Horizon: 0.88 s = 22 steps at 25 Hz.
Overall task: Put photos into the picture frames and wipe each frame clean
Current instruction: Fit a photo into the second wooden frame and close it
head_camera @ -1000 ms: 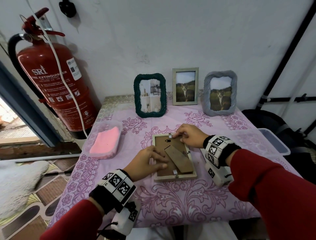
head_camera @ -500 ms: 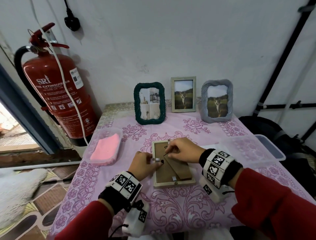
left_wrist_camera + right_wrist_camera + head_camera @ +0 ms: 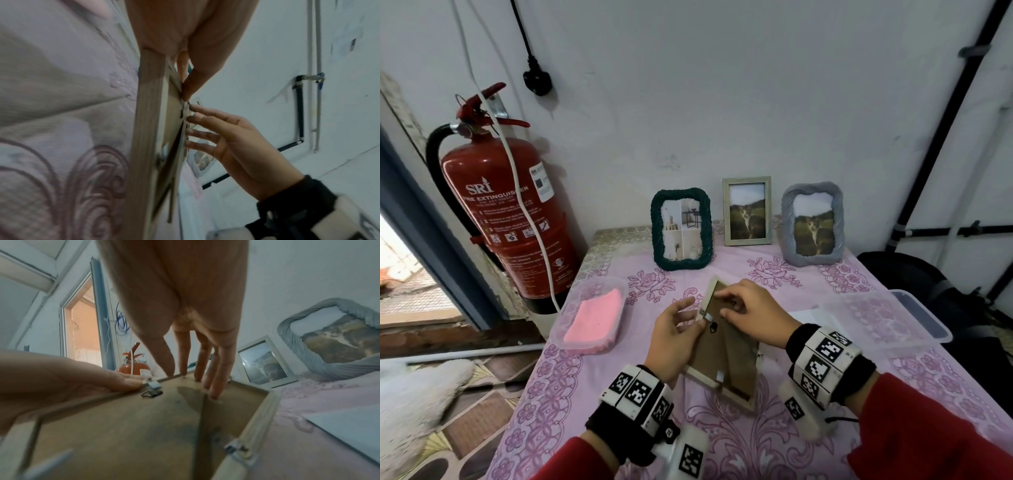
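A pale wooden picture frame is raised off the pink tablecloth and tilted, its brown backboard facing me. My left hand grips its left edge, fingers behind it and thumb beside a small metal clip. My right hand rests straight fingertips on the upper part of the backboard, by the folded stand. In the left wrist view the frame shows edge-on, with the right hand touching its back. The frame's front is hidden.
Three filled frames stand by the wall: green, light wooden, grey. A clear tub with a pink cloth sits left. A clear container and white paper lie right. A fire extinguisher hangs left.
The frame lay flat, back up, on the table; my left hand has lifted and tilted it. My right hand moved from the top clip to the backboard.
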Each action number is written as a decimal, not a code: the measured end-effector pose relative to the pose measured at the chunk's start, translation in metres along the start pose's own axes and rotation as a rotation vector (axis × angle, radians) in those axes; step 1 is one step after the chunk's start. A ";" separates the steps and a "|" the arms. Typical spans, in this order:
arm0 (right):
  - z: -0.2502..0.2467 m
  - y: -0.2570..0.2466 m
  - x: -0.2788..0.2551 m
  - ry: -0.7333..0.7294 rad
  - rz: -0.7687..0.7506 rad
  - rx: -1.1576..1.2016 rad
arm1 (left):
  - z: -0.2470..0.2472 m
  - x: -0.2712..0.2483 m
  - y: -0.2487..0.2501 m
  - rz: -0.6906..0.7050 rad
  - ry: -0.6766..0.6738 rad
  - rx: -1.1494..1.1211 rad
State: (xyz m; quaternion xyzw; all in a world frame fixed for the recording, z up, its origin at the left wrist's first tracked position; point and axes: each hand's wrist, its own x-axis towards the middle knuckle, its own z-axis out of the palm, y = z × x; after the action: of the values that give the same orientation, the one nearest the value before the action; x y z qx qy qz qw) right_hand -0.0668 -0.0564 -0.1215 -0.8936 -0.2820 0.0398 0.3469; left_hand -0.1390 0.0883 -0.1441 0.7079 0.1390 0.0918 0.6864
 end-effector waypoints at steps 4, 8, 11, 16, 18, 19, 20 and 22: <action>-0.015 -0.014 -0.002 0.207 -0.008 0.213 | 0.007 -0.005 0.017 0.079 -0.008 -0.140; -0.027 -0.027 -0.001 0.378 0.004 0.446 | 0.013 -0.010 0.032 0.238 -0.026 -0.130; -0.036 -0.034 0.001 0.450 0.020 0.577 | 0.019 -0.014 0.039 0.346 -0.050 -0.095; -0.048 -0.037 0.005 0.492 0.048 0.692 | 0.026 -0.015 0.043 0.420 -0.067 -0.097; -0.049 -0.037 0.004 0.519 0.038 0.678 | 0.028 -0.014 0.042 0.457 -0.069 -0.097; -0.049 -0.036 0.004 0.534 0.028 0.672 | 0.029 -0.014 0.042 0.479 -0.082 -0.096; -0.049 -0.036 0.003 0.542 0.012 0.679 | 0.030 -0.014 0.042 0.504 -0.101 -0.085; -0.050 -0.035 0.002 0.539 -0.034 0.727 | 0.029 -0.013 0.041 0.565 -0.127 -0.007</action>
State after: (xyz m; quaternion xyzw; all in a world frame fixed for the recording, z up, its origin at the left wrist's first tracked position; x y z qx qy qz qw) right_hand -0.0690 -0.0643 -0.0606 -0.6876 -0.1641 -0.1036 0.6997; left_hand -0.1391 0.0556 -0.1039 0.7205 -0.1072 0.2355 0.6434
